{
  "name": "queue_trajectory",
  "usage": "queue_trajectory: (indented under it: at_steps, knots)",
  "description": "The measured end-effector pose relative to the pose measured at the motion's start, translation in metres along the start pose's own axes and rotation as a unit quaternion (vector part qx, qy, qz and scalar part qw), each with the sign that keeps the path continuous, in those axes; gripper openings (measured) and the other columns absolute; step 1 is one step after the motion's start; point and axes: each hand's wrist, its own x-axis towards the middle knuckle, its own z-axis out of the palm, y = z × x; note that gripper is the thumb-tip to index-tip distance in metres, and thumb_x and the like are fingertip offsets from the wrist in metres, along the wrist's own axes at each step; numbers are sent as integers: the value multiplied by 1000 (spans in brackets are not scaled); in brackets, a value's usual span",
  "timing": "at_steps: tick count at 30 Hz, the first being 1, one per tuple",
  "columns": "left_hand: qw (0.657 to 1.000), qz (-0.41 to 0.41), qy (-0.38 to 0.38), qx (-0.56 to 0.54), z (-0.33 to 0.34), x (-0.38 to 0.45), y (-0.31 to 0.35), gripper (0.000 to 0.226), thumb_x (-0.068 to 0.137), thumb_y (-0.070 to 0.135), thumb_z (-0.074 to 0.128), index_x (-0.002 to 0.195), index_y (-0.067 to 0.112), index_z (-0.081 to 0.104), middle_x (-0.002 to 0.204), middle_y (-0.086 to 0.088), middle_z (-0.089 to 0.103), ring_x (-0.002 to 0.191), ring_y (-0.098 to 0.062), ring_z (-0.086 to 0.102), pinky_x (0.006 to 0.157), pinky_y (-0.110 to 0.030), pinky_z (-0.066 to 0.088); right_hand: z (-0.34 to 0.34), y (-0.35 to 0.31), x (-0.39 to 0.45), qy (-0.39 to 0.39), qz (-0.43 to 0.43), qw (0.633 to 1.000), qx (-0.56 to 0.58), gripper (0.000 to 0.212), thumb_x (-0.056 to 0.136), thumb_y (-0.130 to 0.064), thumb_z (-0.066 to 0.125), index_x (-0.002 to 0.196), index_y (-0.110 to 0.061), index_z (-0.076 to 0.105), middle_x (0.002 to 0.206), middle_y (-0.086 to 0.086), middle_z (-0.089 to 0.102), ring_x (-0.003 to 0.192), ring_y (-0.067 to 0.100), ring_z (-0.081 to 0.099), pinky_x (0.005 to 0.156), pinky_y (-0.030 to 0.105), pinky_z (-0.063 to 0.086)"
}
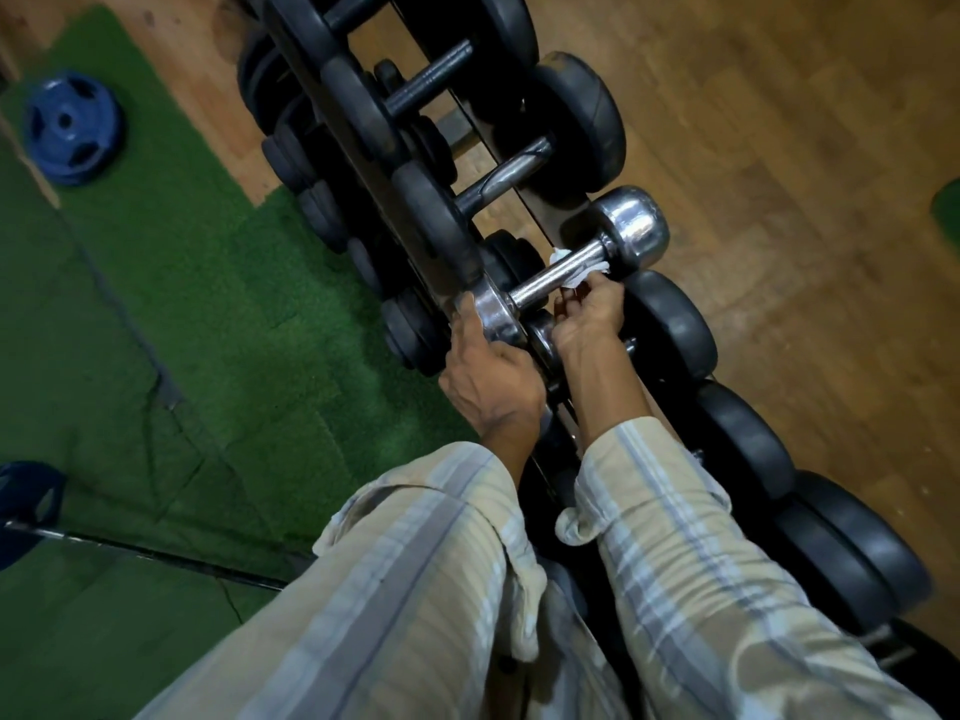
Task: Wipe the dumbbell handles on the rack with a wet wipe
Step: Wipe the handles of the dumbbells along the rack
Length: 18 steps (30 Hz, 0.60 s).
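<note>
Striped sleeves point(467, 589) fill the near foreground, both reaching toward a chrome dumbbell point(566, 272) laid across the top of the black rack point(524, 200). Its near chrome head is gripped by the left hand point(485, 379), fingers curled around the rim. A white wet wipe point(576, 270) is draped around the knurled handle just short of the far head, and is pinched against the handle by the fingers of the right hand point(587, 317). Black rubber dumbbells point(576, 122) are seen beyond the chrome one and nearer than it along the same rack. A blue weight plate point(72, 127) lies on green turf point(208, 304), well left of the chrome dumbbell.
</note>
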Motion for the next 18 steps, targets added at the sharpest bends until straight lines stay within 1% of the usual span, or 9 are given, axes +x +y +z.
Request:
queue_trajectory:
  at_steps: [3,5,8,10,11,12,14,16,18]
  knots:
    - [1000,-1,1,-10,1,-1,-2,73,79,17,37,150,27,49,146,-1,57,124,-26,59,101,-39,44,-2,7,2,-18,22,999,-37,14,100,-18,49,100,-14,63,91,1,66,72,12,60,61,22,43]
    - [1000,-2,-1,-9,1,-2,-1,73,79,17,39,150,27,48,146,-1,57,124,-26,58,100,-38,43,-2,15,-5,-31,33,996,-77,16,99,-14,48,104,-11,63,86,4,66,68,14,61,57,23,45]
    - [1000,-5,-5,-5,1,-3,0,72,80,15,40,151,28,47,149,-1,55,126,-27,57,100,-39,41,-2,24,-18,-48,23,989,-141,19,90,1,51,87,-4,69,81,12,73,66,23,70,49,24,53]
    - [1000,-7,-1,-9,0,-2,1,73,80,15,39,151,28,48,149,-1,55,126,-27,57,100,-39,41,-2,23,-19,-31,-20,980,-195,23,70,12,54,73,-5,70,78,14,74,66,28,72,54,29,56]
    - [1000,-8,2,-12,0,-2,1,74,79,16,37,151,28,48,149,-1,55,126,-27,57,101,-39,41,-3,22,-19,-5,-68,965,-252,19,64,9,59,70,-6,69,75,12,73,66,28,70,56,30,55]
    - [1000,-8,2,-14,0,-1,1,75,78,16,36,150,27,48,148,-1,56,126,-27,57,101,-39,42,-5,21,-20,22,-130,937,-324,13,63,2,69,71,-8,69,76,10,73,67,26,69,60,30,55]
    - [1000,-6,0,-18,0,-1,0,76,76,16,35,150,26,49,147,-3,57,126,-27,58,100,-41,43,-11,16,-30,48,-253,859,-442,17,71,-14,83,77,-14,68,78,2,74,71,16,69,67,25,56]
    - [1000,-10,-3,-23,0,-1,1,76,76,16,35,150,27,50,148,-3,56,127,-28,58,101,-43,44,-14,9,-46,1,-379,795,-474,12,83,-16,80,82,-16,68,77,-3,73,70,8,70,66,18,55]
    - [999,-14,-4,-30,0,-2,1,74,78,16,35,150,27,50,150,-3,55,129,-26,57,102,-43,43,-8,-2,-53,-30,-503,706,-498,1,92,-13,71,91,-13,70,84,-2,74,73,7,68,67,15,53]
